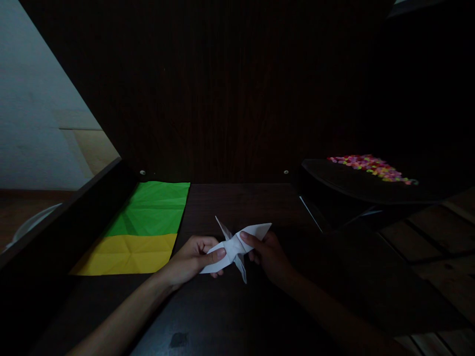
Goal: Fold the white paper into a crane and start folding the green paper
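Dark table (pixel 237 207) bears, seemingly, green-yellow paper (pixel 143 230).

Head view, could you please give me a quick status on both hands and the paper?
Left hand and right hand both pinching white folded paper above dark table. Green and yellow sheets lie flat to the left, apart.

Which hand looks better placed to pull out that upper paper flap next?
Probably the right hand: its fingers already pinch the white folded paper just under that flap, while the left hand grips the lower end.
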Demonstrator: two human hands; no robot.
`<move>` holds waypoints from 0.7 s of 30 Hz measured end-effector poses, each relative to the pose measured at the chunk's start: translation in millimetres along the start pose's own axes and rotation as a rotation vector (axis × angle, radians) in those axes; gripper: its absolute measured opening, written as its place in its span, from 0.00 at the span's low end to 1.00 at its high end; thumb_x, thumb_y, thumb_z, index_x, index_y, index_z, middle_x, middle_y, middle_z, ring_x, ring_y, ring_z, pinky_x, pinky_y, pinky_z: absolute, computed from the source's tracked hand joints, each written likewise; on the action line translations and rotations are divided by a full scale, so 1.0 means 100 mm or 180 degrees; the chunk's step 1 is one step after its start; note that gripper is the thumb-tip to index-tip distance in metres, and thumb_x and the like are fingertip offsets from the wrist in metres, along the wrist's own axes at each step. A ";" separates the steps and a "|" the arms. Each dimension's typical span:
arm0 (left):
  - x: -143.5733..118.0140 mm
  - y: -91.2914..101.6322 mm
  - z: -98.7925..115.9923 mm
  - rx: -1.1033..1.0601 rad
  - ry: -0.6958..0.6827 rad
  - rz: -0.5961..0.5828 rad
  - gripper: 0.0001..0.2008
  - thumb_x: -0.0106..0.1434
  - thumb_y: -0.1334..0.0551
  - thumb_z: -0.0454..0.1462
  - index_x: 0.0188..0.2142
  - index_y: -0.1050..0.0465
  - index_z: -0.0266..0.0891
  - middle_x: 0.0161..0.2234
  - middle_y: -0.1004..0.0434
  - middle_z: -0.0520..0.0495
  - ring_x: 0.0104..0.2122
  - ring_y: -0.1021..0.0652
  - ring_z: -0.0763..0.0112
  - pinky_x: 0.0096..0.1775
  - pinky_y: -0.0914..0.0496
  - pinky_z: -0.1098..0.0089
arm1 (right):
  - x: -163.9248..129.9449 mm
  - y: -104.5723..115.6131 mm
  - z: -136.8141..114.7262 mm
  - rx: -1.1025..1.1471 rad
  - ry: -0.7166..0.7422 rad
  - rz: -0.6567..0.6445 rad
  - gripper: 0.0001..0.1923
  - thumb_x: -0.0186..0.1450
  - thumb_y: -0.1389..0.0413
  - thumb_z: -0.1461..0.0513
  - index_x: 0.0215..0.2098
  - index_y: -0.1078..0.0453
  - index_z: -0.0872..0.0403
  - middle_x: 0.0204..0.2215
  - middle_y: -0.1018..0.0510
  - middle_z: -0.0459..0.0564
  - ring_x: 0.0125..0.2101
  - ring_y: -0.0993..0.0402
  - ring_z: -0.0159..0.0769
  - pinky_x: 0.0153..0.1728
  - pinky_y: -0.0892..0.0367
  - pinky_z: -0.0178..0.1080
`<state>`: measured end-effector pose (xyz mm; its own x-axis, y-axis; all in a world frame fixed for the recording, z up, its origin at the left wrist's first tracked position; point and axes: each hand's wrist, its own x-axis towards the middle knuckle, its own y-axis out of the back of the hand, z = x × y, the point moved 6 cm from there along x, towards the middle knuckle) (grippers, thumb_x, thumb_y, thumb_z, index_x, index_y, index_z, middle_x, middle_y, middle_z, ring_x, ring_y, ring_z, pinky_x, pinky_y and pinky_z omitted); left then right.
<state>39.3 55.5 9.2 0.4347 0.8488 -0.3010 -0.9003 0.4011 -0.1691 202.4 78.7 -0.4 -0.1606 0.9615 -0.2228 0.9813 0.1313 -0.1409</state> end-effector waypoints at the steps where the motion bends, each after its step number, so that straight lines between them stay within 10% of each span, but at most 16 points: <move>1: 0.00 -0.01 0.01 -0.0013 0.0000 0.0001 0.20 0.53 0.29 0.49 0.29 0.25 0.33 0.21 0.23 0.48 0.19 0.26 0.76 0.24 0.32 0.76 | 0.01 0.00 0.01 0.0010 0.0003 -0.0015 0.21 0.54 0.37 0.48 0.19 0.31 0.58 0.10 0.35 0.41 0.12 0.43 0.23 0.13 0.51 0.29; 21: 0.01 -0.01 0.04 -0.0484 -0.0019 0.0095 0.17 0.56 0.30 0.46 0.33 0.24 0.31 0.22 0.26 0.49 0.19 0.29 0.77 0.23 0.35 0.76 | 0.04 -0.10 0.07 0.0350 -0.0155 -0.0230 0.19 0.51 0.36 0.50 0.19 0.33 0.57 0.13 0.33 0.42 0.13 0.41 0.24 0.12 0.52 0.29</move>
<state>40.8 56.9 13.1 0.4073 0.8618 -0.3024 -0.8987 0.3193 -0.3005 191.4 79.3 -6.6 -0.2381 0.9373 -0.2544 0.9498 0.1700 -0.2625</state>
